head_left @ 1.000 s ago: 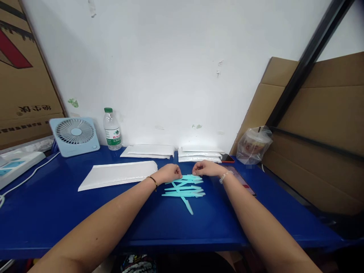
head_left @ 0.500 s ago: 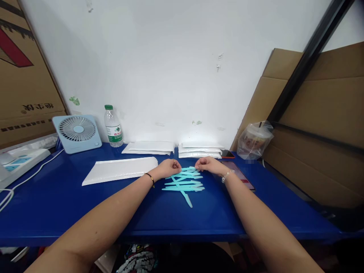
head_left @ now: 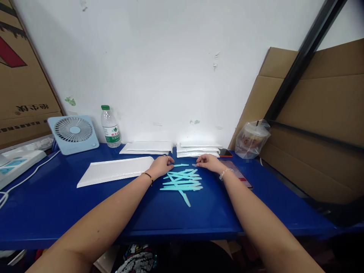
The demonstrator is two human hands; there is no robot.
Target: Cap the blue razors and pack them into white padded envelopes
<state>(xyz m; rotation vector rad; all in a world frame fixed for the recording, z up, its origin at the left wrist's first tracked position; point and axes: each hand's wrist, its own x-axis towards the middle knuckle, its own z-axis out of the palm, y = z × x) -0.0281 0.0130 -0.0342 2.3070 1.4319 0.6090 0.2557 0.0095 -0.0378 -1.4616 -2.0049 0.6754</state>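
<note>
From my remote seat I lay a clock flat on the blue table (head_left: 210, 220), twelve toward the wall, its centre on the small gap between the hands. The turquoise stick (head_left: 181, 165) lies just left of that centre, long axis along the nine-to-three line. At nine, the left hand (head_left: 161, 167) pinches its outer end between thumb and fingers, so this hand is the nearer one. At three, the right hand (head_left: 209, 163) appears to pinch a small translucent cap (head_left: 194, 165) at its fingertips, roughly in line with the stick; stick and cap are apart.

Toward six, just below both hands, I have the pile of turquoise sticks (head_left: 184, 186), most lying roughly nine-to-three, some crossed, one end jutting toward five.

My counts: one stick in the left hand, one cap in the right; the piled sticks overlap too much for me to number them. I see one lone white envelope (head_left: 115, 170) beyond the left hand at nine, and two envelope stacks, the left stack (head_left: 148, 147) at ten and the right stack (head_left: 199, 149) at one, their layers too merged to count surely. I count one fan (head_left: 74, 130) and one bottle (head_left: 110, 129), both near ten, and one bagged drink cup (head_left: 251, 142) at two.
</note>
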